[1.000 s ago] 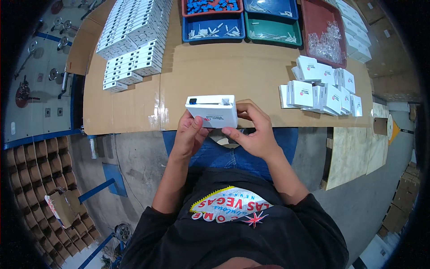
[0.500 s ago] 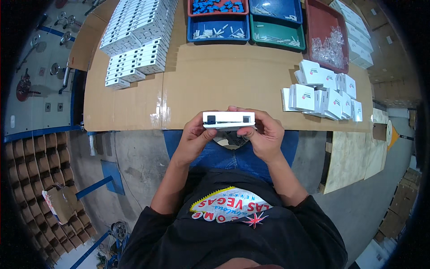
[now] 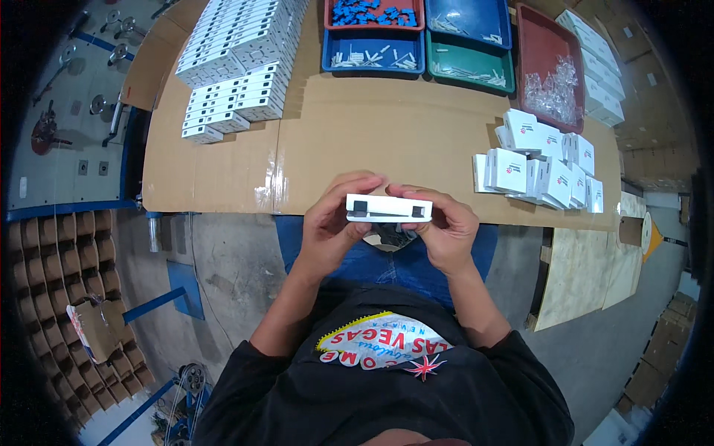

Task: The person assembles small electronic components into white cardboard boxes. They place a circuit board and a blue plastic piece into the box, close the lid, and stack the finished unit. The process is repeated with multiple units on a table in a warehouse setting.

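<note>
A flat white plastic housing (image 3: 388,209) is held edge-on at the table's near edge, above my lap. Two square openings show on the edge turned up to me, the left one filled dark, with a thin slanted gap between them. My left hand (image 3: 332,219) is closed round its left end, thumb below and fingers arched over the far side. At the other end my right hand (image 3: 451,229) grips it, thumb underneath. The fingertips behind the housing are partly hidden.
Tall stacks of similar white housings (image 3: 236,44) stand at the far left. White square pieces with red print (image 3: 509,171) lie piled at the right. Behind are a red tray (image 3: 375,26) of blue parts, blue trays (image 3: 372,72), a green tray (image 3: 476,83) and a larger red tray (image 3: 547,44) with clear plastic pieces.
The housing sits slightly lower and more to the right in view, as does the table. My left fingers have lifted and arched higher over its far side.
</note>
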`<state>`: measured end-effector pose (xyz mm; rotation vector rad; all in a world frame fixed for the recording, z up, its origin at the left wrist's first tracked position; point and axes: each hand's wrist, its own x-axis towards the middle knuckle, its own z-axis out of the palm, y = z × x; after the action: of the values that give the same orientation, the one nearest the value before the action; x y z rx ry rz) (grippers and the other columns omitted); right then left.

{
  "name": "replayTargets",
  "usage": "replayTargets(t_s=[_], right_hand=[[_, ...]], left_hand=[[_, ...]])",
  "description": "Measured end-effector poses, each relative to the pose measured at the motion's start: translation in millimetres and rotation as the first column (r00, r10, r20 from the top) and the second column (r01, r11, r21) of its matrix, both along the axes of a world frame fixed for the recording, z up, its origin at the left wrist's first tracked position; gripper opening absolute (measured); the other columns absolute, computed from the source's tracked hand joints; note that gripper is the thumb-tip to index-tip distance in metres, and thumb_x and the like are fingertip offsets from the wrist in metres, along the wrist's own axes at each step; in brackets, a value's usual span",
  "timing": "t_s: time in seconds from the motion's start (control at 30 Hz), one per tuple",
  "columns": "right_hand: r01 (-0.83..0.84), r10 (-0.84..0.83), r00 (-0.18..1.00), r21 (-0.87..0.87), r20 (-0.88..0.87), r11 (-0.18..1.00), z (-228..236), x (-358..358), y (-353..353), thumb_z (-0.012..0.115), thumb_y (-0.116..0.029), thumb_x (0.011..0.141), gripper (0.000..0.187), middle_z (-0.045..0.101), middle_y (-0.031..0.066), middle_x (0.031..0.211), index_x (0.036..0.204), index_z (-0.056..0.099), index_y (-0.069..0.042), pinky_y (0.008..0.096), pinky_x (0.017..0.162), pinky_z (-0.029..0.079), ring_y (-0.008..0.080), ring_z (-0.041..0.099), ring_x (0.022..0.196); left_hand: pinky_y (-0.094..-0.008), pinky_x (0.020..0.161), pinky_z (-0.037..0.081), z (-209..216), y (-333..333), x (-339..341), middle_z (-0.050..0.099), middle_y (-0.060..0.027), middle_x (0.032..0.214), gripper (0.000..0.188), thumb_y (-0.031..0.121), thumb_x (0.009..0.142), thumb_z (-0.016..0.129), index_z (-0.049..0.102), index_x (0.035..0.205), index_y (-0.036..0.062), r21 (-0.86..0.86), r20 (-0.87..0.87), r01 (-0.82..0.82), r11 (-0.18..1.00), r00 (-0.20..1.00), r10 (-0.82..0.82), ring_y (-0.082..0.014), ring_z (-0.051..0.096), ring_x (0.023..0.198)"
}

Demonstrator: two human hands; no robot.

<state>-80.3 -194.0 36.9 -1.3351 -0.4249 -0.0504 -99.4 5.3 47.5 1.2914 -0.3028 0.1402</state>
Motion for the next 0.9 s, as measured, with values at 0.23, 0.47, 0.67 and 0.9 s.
replayTargets(t_s=[0.23, 0.47, 0.67, 0.9], right_hand=[[-0.02, 0.02, 1.0, 0.004, 0.005, 1.0, 3.9, -0.3, 1.4, 0.077, 0.001, 0.089, 0.032, 0.075, 0.0201, 0.117, 0.12, 0.07, 0.005, 0.0377, 0.096, 0.059, 0.0282, 0.072, 0.113], [-0.033, 0.033, 0.999, -0.01, 0.021, 0.999, 1.5, 0.2, -1.7, 0.078, -0.001, 0.088, 0.033, 0.074, 0.0208, 0.119, 0.12, 0.069, 0.006, 0.038, 0.097, 0.057, 0.0295, 0.072, 0.114], [-0.04, 0.04, 0.999, -0.011, 0.019, 0.999, 2.1, 0.4, -1.9, 0.078, -0.002, 0.088, 0.034, 0.074, 0.0216, 0.119, 0.12, 0.07, 0.006, 0.0388, 0.098, 0.057, 0.0302, 0.072, 0.114], [-0.055, 0.055, 0.998, 0.034, 0.005, 0.998, -1.8, -0.4, 0.3, 0.079, -0.002, 0.087, 0.033, 0.074, 0.0219, 0.119, 0.119, 0.07, 0.005, 0.0398, 0.098, 0.057, 0.0312, 0.072, 0.114]], left_hand=[[-0.0465, 0.106, 0.051, -9.2, -2.7, -9.7, 0.069, -0.0191, 0.123, 0.053, 0.031, 0.09, 0.081, 0.061, 0.127, -0.0018, -0.173, -0.102, -0.035, 0.984, 0.995, 0.017, -0.0324, 0.066, 0.121], [-0.0476, 0.106, 0.051, -12.0, -4.5, -12.2, 0.07, -0.019, 0.121, 0.047, 0.03, 0.092, 0.08, 0.062, 0.123, -0.001, -0.173, -0.107, -0.05, 0.984, 0.994, 0.031, -0.0317, 0.066, 0.118], [-0.0476, 0.105, 0.051, -10.4, -6.2, -11.7, 0.069, -0.0191, 0.119, 0.046, 0.031, 0.093, 0.078, 0.062, 0.122, -0.0016, -0.152, -0.069, -0.06, 0.987, 0.996, 0.05, -0.0315, 0.066, 0.117], [-0.0444, 0.105, 0.05, -13.9, -6.5, -13.4, 0.07, -0.0174, 0.119, 0.036, 0.02, 0.097, 0.074, 0.063, 0.122, -0.003, -0.175, -0.037, -0.07, 0.982, 0.997, 0.065, -0.0291, 0.066, 0.117]])
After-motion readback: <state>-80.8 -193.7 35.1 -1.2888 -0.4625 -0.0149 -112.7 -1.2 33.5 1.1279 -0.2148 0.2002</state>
